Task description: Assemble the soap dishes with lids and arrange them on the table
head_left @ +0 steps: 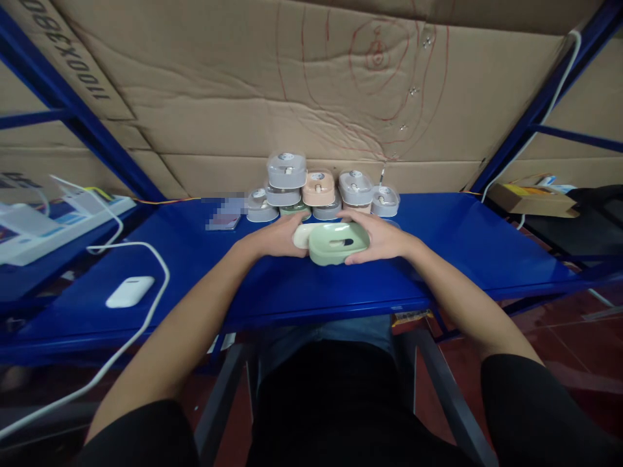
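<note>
A green oval dish (335,251) with a slot in its floor is held over the front half of the blue table. My right hand (377,237) grips it by the right end, thumb below and fingers along the far side. A cream rounded piece (302,236) sits in my left hand (281,235), just left of the green dish and partly behind it. Whether the two pieces touch, I cannot tell. Behind my hands stand several stacked lidded boxes in grey (287,172), peach (318,189) and green (296,209), with clear covers.
The blue table (452,240) meets a cardboard wall (219,84) at the back. On the left lie a white earphone case (130,292), a white cable (163,263) and a power strip (63,224). A small packet (226,217) lies left of the boxes.
</note>
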`<state>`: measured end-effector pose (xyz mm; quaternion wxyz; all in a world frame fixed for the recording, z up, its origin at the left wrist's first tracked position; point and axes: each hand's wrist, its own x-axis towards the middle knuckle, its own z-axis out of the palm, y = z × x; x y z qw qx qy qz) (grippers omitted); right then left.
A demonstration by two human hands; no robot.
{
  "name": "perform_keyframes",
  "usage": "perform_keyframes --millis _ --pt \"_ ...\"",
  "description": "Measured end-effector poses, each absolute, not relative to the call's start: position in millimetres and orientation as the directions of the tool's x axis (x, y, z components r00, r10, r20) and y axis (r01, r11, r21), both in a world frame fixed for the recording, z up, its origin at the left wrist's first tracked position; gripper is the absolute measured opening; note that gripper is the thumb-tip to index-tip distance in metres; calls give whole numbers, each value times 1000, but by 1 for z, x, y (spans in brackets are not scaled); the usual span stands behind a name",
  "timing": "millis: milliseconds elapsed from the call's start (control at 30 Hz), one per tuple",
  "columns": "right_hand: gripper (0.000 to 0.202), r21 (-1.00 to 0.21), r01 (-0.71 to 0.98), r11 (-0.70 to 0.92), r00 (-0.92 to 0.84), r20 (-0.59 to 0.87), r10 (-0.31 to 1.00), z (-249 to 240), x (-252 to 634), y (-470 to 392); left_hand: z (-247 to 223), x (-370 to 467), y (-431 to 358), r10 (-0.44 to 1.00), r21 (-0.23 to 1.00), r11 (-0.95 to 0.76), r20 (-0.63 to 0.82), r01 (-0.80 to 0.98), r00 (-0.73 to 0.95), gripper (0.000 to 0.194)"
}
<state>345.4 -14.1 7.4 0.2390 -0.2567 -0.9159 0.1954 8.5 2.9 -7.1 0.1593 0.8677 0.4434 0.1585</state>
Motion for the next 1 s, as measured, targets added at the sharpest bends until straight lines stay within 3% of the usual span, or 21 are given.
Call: perform_keyframes --millis 133,267,333,400,500,600,667,767,900,1000 --pt "120 -455 406 793 -830 180 528 9 344 -24 2 6 1 835 341 -535 78 773 544 81" --pt "127 -431 453 780 -827 124 548 4 336 -25 5 6 -1 841 317 -527 57 789 538 74" --pt "113 -443 471 763 -795 161 584 7 341 -19 5 7 -2 834 320 -538 66 780 548 74" --pt "86 -421 529 737 -725 228 650 12 352 -9 4 8 -2 828 336 -549 93 765 553 76" --pt "61 -292 686 666 -615 257 745 16 377 10 3 9 -1 819 351 -564 127 747 559 76" --pt "78 -240 796 556 -539 137 831 11 396 29 2 10 1 811 350 -575 128 739 571 73" --pt "93 -278 810 517 -521 64 851 6 404 37 1 9 2 810 351 -578 137 737 570 75" --pt "97 -315 785 534 -554 30 832 6 409 40 -1 7 5 808 352 -583 156 732 568 77" --pt "91 -322 722 613 -581 201 789 19 402 26 -4 5 7 812 386 -576 169 721 558 81" --pt "89 -354 552 755 -672 347 654 26 380 3 -4 5 6 808 416 -577 166 703 565 76"
